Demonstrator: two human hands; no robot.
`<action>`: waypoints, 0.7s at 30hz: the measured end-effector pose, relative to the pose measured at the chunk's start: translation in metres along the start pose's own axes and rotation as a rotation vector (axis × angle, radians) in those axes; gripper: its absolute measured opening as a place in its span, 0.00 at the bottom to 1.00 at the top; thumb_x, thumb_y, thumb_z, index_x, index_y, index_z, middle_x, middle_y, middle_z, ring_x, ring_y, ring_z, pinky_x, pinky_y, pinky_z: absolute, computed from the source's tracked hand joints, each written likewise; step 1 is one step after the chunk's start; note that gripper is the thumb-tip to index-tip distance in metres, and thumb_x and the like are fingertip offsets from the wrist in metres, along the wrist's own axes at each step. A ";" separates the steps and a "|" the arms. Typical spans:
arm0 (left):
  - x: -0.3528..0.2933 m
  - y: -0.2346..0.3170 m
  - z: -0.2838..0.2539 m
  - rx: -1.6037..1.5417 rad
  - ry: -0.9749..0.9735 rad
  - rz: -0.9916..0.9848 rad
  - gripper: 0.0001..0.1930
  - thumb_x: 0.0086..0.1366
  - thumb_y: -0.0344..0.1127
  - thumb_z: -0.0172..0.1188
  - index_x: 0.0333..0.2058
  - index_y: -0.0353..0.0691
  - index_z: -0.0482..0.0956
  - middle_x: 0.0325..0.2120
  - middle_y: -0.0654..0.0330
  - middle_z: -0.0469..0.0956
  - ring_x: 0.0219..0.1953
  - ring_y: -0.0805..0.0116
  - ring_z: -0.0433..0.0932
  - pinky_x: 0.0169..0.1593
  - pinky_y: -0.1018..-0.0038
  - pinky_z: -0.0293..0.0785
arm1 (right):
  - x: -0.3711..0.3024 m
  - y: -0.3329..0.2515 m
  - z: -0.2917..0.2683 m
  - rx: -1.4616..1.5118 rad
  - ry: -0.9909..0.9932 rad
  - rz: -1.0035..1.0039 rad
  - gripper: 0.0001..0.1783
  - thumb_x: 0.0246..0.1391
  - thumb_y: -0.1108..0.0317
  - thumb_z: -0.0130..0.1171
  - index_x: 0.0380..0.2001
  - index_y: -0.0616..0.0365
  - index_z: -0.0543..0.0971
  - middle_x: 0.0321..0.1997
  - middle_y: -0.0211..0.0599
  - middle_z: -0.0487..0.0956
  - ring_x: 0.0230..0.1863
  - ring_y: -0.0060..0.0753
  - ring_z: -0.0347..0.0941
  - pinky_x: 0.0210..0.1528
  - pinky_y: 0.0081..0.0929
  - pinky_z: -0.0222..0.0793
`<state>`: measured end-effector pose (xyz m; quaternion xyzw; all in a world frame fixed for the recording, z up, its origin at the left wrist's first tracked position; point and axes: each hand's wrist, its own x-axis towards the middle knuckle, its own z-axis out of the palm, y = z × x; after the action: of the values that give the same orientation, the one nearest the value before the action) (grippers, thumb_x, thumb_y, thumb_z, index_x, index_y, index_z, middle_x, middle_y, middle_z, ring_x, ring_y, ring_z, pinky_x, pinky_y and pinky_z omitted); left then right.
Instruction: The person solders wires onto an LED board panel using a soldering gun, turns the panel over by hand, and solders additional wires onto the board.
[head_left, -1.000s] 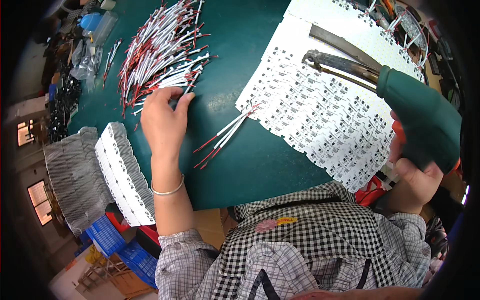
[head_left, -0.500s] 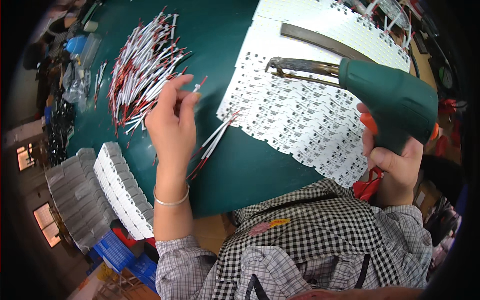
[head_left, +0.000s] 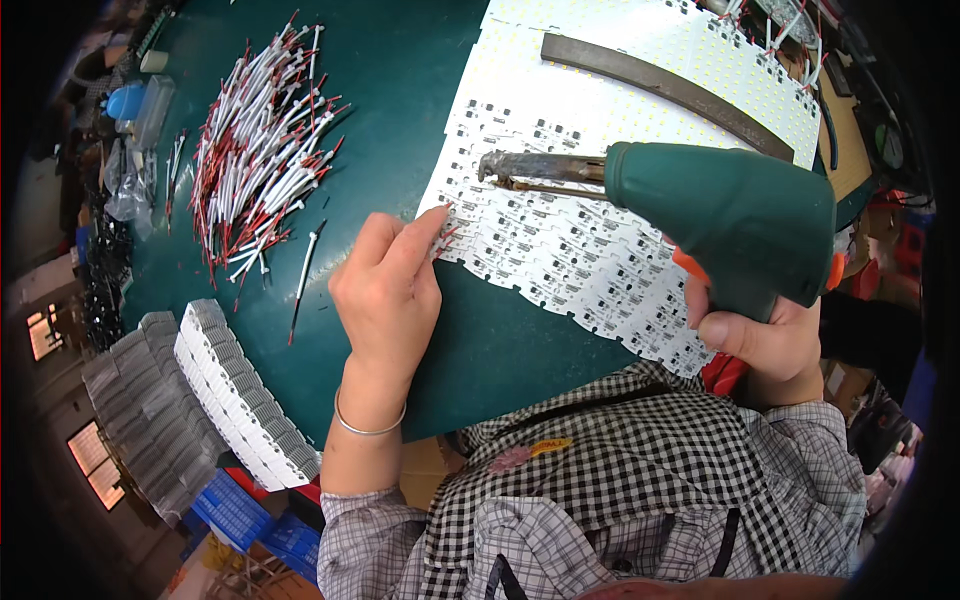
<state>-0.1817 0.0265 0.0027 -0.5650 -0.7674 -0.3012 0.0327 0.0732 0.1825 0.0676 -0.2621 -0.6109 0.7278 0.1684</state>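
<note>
My right hand (head_left: 760, 335) grips the handle of a dark green soldering gun (head_left: 730, 215) with an orange trigger. Its darkened metal tip (head_left: 500, 165) hovers over the left part of a white sheet of LED circuit boards (head_left: 590, 260). At that sheet's left edge, my left hand (head_left: 388, 290) is closed in a pinch, its index fingertip touching the edge. A thin wire lead is in the pinch, mostly hidden by the fingers. Red wire ends (head_left: 447, 240) show beside the fingertips. One loose white-and-red lead (head_left: 304, 280) lies left of this hand.
A big heap of white-and-red wire leads (head_left: 260, 150) lies on the green table (head_left: 400, 60) at left. A curved dark metal bar (head_left: 660, 85) rests across the sheet. Stacked white boards (head_left: 240, 400) stand at lower left, near blue crates (head_left: 230, 505).
My left hand has moved right and down from beside the heap to the sheet's left edge with the lead. The soldering gun has shifted left, its tip slightly lower.
</note>
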 end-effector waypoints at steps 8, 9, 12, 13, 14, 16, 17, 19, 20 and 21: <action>-0.005 -0.002 0.001 0.017 0.026 0.010 0.17 0.45 0.17 0.60 0.34 0.42 0.82 0.19 0.62 0.69 0.18 0.66 0.71 0.22 0.72 0.68 | 0.010 -0.001 0.016 0.026 -0.064 0.096 0.21 0.43 0.82 0.64 0.42 0.67 0.72 0.32 0.36 0.78 0.32 0.23 0.74 0.36 0.21 0.71; -0.005 -0.002 0.000 0.008 0.016 0.001 0.16 0.45 0.17 0.61 0.34 0.41 0.82 0.19 0.61 0.68 0.18 0.66 0.71 0.22 0.72 0.68 | 0.011 -0.001 0.018 0.058 -0.049 0.116 0.22 0.43 0.82 0.64 0.44 0.67 0.71 0.33 0.36 0.78 0.32 0.24 0.74 0.37 0.21 0.72; -0.004 -0.002 0.002 -0.009 0.009 -0.016 0.16 0.45 0.17 0.61 0.34 0.40 0.81 0.19 0.61 0.66 0.18 0.65 0.70 0.22 0.72 0.68 | 0.014 0.009 0.017 0.013 -0.119 0.072 0.24 0.44 0.82 0.64 0.46 0.68 0.69 0.33 0.36 0.78 0.33 0.24 0.74 0.37 0.22 0.72; -0.004 -0.002 0.002 -0.012 0.009 -0.025 0.16 0.45 0.17 0.61 0.34 0.40 0.81 0.19 0.61 0.65 0.18 0.65 0.70 0.22 0.72 0.68 | 0.016 0.010 0.017 0.014 -0.122 0.074 0.24 0.44 0.82 0.64 0.46 0.68 0.69 0.33 0.36 0.78 0.33 0.24 0.74 0.37 0.22 0.72; -0.005 -0.001 0.003 -0.011 0.008 -0.028 0.16 0.45 0.17 0.61 0.34 0.40 0.81 0.19 0.61 0.65 0.18 0.65 0.70 0.22 0.72 0.68 | 0.017 0.012 0.017 -0.013 -0.132 0.061 0.23 0.44 0.82 0.64 0.45 0.67 0.69 0.33 0.36 0.77 0.33 0.24 0.74 0.37 0.21 0.72; -0.007 0.000 0.005 0.004 0.042 -0.024 0.16 0.45 0.17 0.62 0.34 0.40 0.81 0.20 0.60 0.65 0.18 0.65 0.70 0.22 0.72 0.68 | 0.018 0.013 0.019 -0.040 -0.142 0.048 0.22 0.44 0.82 0.63 0.45 0.67 0.70 0.33 0.36 0.77 0.33 0.23 0.74 0.37 0.21 0.72; -0.007 0.000 0.005 0.005 0.042 -0.026 0.16 0.45 0.17 0.62 0.34 0.40 0.81 0.20 0.60 0.65 0.18 0.65 0.70 0.22 0.72 0.68 | 0.018 0.013 0.019 -0.040 -0.140 0.052 0.21 0.45 0.82 0.62 0.44 0.67 0.70 0.33 0.36 0.77 0.33 0.23 0.74 0.37 0.21 0.72; -0.008 -0.001 0.006 -0.006 0.053 -0.025 0.16 0.45 0.17 0.62 0.34 0.40 0.81 0.20 0.61 0.65 0.18 0.65 0.70 0.22 0.72 0.68 | 0.019 0.014 0.022 -0.040 -0.138 0.056 0.20 0.45 0.82 0.62 0.44 0.67 0.70 0.32 0.36 0.77 0.33 0.23 0.74 0.36 0.21 0.72; -0.008 -0.001 0.006 -0.007 0.053 -0.026 0.16 0.45 0.17 0.62 0.34 0.40 0.81 0.20 0.61 0.65 0.18 0.65 0.70 0.22 0.72 0.68 | 0.021 0.016 0.023 -0.028 -0.140 0.036 0.20 0.45 0.82 0.61 0.43 0.68 0.70 0.32 0.36 0.77 0.32 0.23 0.74 0.36 0.21 0.71; -0.007 -0.001 0.005 -0.006 0.052 -0.024 0.16 0.45 0.17 0.62 0.34 0.40 0.81 0.19 0.61 0.65 0.17 0.65 0.70 0.21 0.72 0.68 | 0.022 0.017 0.024 -0.017 -0.142 0.016 0.19 0.46 0.83 0.60 0.43 0.68 0.70 0.31 0.36 0.77 0.32 0.23 0.74 0.35 0.21 0.71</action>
<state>-0.1780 0.0228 -0.0049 -0.5478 -0.7722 -0.3184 0.0474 0.0430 0.1725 0.0502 -0.2161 -0.6254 0.7407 0.1170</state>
